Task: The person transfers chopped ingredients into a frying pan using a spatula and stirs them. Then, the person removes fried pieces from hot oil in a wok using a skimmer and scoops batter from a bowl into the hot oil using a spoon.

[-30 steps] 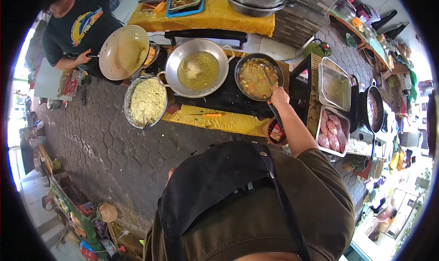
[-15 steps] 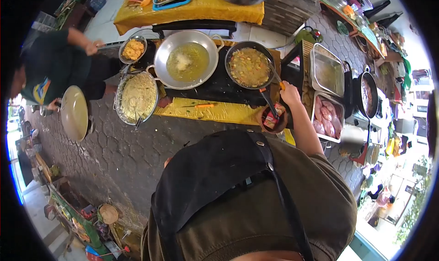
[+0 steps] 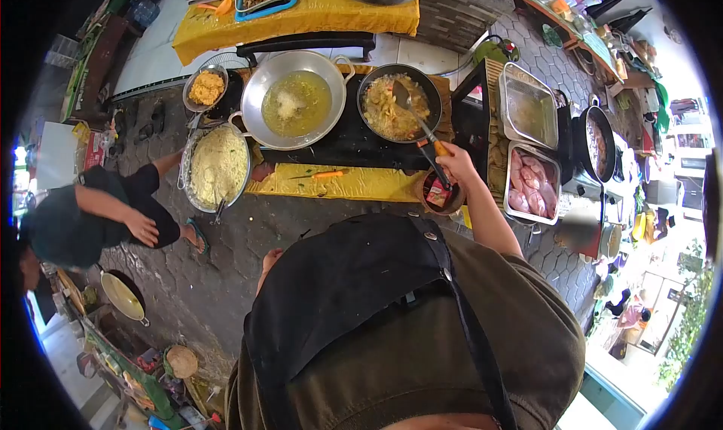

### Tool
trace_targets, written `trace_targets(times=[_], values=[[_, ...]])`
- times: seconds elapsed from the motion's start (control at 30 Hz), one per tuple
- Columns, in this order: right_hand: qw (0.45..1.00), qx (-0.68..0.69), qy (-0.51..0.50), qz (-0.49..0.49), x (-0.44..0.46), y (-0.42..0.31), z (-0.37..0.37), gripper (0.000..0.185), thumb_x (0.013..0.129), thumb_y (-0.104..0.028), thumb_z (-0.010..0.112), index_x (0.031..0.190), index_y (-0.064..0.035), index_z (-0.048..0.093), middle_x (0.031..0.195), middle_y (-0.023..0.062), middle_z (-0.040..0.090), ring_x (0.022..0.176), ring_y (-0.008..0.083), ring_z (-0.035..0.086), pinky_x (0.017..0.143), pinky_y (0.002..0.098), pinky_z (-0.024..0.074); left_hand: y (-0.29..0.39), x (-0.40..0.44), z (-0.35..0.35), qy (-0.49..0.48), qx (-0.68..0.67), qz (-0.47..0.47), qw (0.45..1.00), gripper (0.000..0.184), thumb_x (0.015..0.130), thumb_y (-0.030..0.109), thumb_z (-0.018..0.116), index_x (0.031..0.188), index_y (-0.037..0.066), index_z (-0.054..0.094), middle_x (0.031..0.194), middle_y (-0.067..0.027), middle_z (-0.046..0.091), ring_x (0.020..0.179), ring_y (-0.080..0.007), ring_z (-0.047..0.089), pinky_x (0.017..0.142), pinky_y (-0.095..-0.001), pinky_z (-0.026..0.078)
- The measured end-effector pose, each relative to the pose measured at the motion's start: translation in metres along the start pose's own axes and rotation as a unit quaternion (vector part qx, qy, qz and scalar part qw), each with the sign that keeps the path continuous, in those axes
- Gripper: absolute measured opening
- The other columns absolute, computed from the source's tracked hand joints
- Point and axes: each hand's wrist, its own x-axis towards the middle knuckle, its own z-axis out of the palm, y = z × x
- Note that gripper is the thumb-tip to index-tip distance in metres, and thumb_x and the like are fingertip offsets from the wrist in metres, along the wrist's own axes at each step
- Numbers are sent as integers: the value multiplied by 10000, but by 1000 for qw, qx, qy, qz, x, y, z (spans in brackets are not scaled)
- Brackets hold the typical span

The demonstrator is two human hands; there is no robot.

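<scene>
My right hand [image 3: 456, 163] is closed around the orange-brown handle of a spatula [image 3: 419, 120]. The spatula's dark metal head is over the chunky, yellowish food in a black frying pan [image 3: 435, 108]. The frying pan's handle points back toward me, just under my hand. Below that handle, a brown bowl [image 3: 432, 203] holds red packets. At the left edge of my black apron, my left hand [image 3: 269, 260] is only partly visible, and its fingers cannot be made out.
Left of the frying pan sits a large wok [image 3: 253, 102] of oil, then a bowl of batter [image 3: 202, 196] and a strainer [image 3: 190, 91] of fried food. At right is a tray of raw meat [image 3: 557, 204]. Another person [image 3: 98, 211] bends at left, near a pan [image 3: 122, 298] on the ground.
My right hand has shifted the spatula, and its head now shows above the food. The other person has bent lower, let go of the strainer and set the large pan down at lower left.
</scene>
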Motion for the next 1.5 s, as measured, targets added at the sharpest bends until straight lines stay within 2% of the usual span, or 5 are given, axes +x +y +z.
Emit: trace_targets(times=[0.1,0.3,0.83,1.27,1.5], values=[[935,-301,105,-157,23,-6,-8,541,675,-207,625,1188,-76,518,1039,202,595,1003,346,551,849,376,441,14,-3,-4,11,88,35,995,322,837,191,548,1113,26,568,1006,-125,630,932,-206,601,792,-302,466],[861,-480,146,-87,41,14,-35,508,721,-175,606,1208,-87,490,873,170,628,758,305,621,651,381,497,-23,5,1,23,27,94,995,321,841,187,534,1117,26,566,965,-117,644,908,-201,609,777,-301,465],[936,304,-85,154,11,40,32,157,803,-101,620,880,-78,486,611,6,471,404,70,395,307,237,249,-30,-43,-7,21,3,6,1000,333,830,167,539,1112,-11,552,926,-114,641,851,-196,610,747,-291,471],[891,-345,78,-284,16,41,17,557,690,-160,597,1227,-74,476,975,177,617,827,318,613,722,384,481,-29,-7,10,20,-8,60,998,307,811,132,528,1093,24,581,924,-81,650,826,-177,620,745,-282,474],[883,-435,37,-171,-12,26,57,547,722,-230,541,1248,-116,445,1013,218,591,917,388,572,797,447,452,-46,-21,13,-2,-68,-20,997,335,786,176,620,1078,14,590,962,-98,647,888,-176,612,764,-283,469]])
